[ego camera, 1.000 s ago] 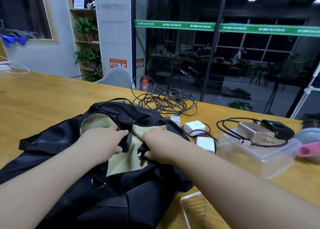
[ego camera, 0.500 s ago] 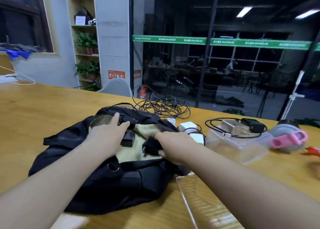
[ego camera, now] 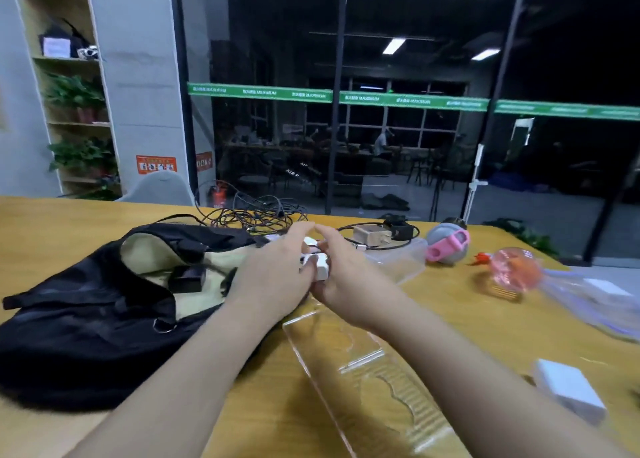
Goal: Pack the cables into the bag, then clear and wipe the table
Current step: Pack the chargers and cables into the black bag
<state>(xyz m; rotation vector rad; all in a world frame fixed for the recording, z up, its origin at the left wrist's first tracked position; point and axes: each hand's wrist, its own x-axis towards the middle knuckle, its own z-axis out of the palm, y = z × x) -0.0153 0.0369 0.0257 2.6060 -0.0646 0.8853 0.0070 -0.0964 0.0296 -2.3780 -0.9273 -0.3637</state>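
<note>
A black bag (ego camera: 86,319) with a tan lining lies open on the wooden table (ego camera: 69,222), a black adapter (ego camera: 187,279) inside it. Right of the bag's mouth, my left hand (ego camera: 273,277) and my right hand (ego camera: 343,270) meet around two white chargers (ego camera: 320,265) with a thin cable. Both hands curl round them. A tangle of black cables (ego camera: 256,215) lies behind the bag. Another charger with a black cable (ego camera: 377,234) sits on a clear plastic box (ego camera: 398,260).
A clear plastic lid (ego camera: 363,371) lies in front of my hands. To the right are a grey and pink ball-shaped item (ego camera: 446,246), a pink clear object (ego camera: 512,272), a zip bag (ego camera: 595,298) and a white block (ego camera: 568,388). A glass wall stands behind the table.
Both hands left the bag's mouth and moved right to the white chargers, closing round them. The camera has tilted up and turned right.
</note>
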